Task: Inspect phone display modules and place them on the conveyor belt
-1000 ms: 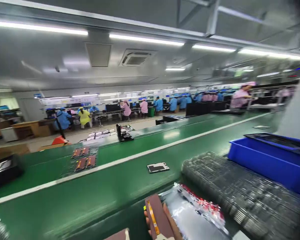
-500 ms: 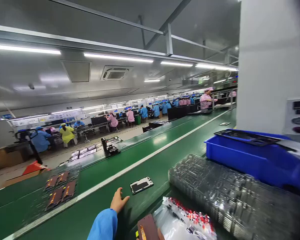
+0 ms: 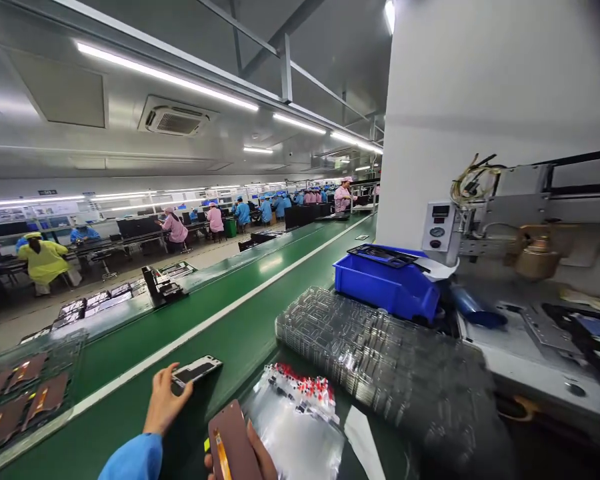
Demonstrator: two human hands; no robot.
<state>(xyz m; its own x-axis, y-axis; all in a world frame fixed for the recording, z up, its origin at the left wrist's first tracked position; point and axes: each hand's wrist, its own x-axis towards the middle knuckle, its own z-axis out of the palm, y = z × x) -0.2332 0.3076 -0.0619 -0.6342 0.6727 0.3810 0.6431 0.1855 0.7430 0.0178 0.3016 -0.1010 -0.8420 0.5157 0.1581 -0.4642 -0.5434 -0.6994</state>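
Observation:
My left hand (image 3: 164, 402), in a blue sleeve, reaches over the green conveyor belt (image 3: 240, 320) and its fingertips touch a flat phone part (image 3: 197, 370) lying there. Its fingers are curled at the part's near end; a firm grip is not visible. My right hand (image 3: 250, 453) at the bottom edge holds a brown flat panel with an orange flex strip (image 3: 230, 443), fingers wrapped around it. A clear plastic bag of small red-tipped parts (image 3: 295, 413) lies just to the right.
A stack of clear blister trays (image 3: 380, 353) and a blue bin (image 3: 387, 283) stand to the right, beside a machine (image 3: 520, 267) and a white pillar (image 3: 460, 100). A tray of brown panels (image 3: 25, 393) rides the belt at left. Other workers sit far off.
The view has swung right and down. My left hand came into view and moved forward to the phone part on the belt. The right hand keeps the brown panel.

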